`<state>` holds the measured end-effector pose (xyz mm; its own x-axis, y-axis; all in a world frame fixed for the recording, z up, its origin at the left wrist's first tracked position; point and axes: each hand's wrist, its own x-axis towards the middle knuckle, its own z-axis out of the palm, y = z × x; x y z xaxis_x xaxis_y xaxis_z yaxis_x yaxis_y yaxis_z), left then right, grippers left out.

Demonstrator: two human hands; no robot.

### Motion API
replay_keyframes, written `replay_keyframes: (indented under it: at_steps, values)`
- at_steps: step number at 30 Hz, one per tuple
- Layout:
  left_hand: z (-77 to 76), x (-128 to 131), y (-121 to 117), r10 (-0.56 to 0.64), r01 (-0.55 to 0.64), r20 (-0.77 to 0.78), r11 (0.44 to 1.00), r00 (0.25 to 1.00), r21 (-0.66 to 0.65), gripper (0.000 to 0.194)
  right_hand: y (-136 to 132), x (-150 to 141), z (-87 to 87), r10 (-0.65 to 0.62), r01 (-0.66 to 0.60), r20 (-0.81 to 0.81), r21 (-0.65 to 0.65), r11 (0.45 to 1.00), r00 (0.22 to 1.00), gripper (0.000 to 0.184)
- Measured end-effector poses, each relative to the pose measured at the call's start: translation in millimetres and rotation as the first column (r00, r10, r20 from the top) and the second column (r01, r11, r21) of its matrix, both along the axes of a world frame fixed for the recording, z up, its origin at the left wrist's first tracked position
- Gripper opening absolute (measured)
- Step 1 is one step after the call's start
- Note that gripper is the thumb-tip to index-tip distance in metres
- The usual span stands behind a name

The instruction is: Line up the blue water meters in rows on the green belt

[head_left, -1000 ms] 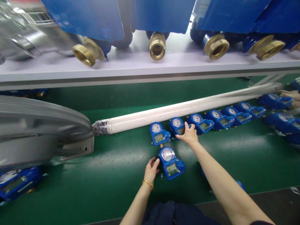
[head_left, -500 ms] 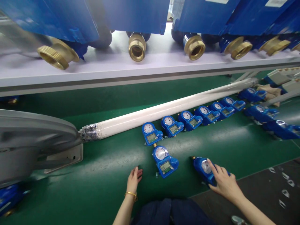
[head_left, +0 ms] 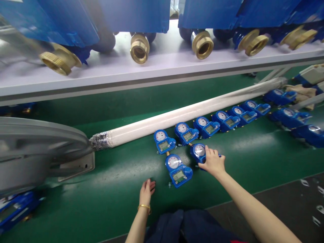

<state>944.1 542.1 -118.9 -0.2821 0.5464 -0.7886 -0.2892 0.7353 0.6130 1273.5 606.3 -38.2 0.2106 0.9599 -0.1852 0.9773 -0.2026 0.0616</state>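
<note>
Looks like you've just brought that blue meter (head_left: 198, 151) over from the near right, so now two sit side by side, right of its neighbour meter (head_left: 178, 171). Right hand (head_left: 214, 162) is gripping it; left hand (head_left: 146, 191)'s loose, apparently empty.

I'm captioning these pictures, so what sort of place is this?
Probably a factory or workshop: blue dial meters line a green worktop, and bigger blue units with brass fittings sit on a white shelf above it.
</note>
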Motion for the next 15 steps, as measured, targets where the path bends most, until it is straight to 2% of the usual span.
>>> replay_keyframes:
  at_steps: [7, 12, 15]
  values:
    - [-2.3, -4, -11, 0.025, -0.026, -0.050, 0.999, 0.998, -0.023, 0.020, 2, -6, 2.8, -0.030, 0.030, -0.060, -0.001, 1.000, 0.998, 0.089]
    - [-22.1, -14, -14, 0.062, -0.063, -0.063, 0.998, 0.996, -0.021, 0.016, 7, -8, 4.1, -0.044, 0.047, -0.113, 0.023, 0.999, 0.993, 0.091]
    - [-29.8, -12, -15, 0.078, -0.083, -0.096, 0.995, 0.992, -0.046, 0.016, 13, -8, 3.4, -0.048, 0.054, -0.167, 0.036, 0.998, 0.985, 0.100]
